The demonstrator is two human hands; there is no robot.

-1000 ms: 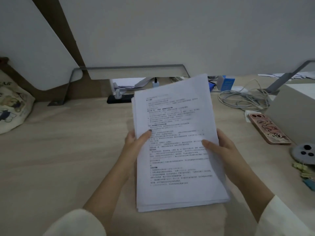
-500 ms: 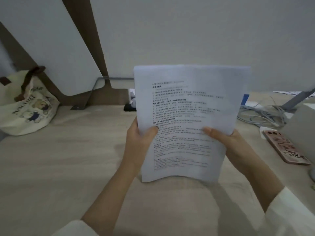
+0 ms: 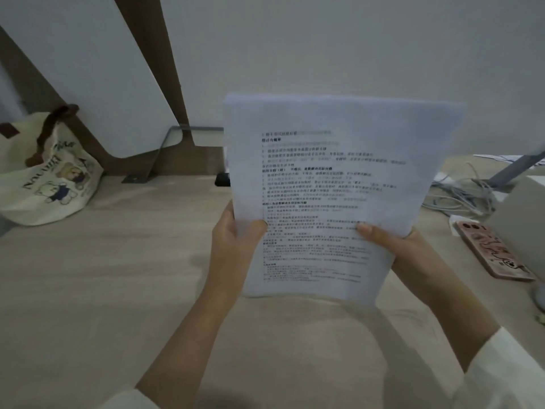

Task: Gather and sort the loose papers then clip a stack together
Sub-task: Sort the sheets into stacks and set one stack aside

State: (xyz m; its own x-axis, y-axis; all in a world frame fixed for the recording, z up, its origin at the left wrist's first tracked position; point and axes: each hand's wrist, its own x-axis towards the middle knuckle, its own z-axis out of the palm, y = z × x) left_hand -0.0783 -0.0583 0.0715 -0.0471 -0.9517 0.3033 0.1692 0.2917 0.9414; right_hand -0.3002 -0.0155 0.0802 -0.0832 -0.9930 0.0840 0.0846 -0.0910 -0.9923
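A stack of white printed papers stands nearly upright over the middle of the wooden desk, its bottom edge close to or touching the desktop. My left hand grips the stack's left edge, thumb on the front page. My right hand holds the right edge the same way. The sheets' edges look roughly flush. No clip is clearly visible; small pale items at the right border are cut off.
A cream tote bag with a bear print sits at the back left. On the right lie a pink-cased phone, a tangle of grey cables and a grey box. A black power strip peeks out behind the papers.
The stack went from lying tilted back in my hands to standing upright with its lower edge down toward the desk. The camera view swung left and closer.
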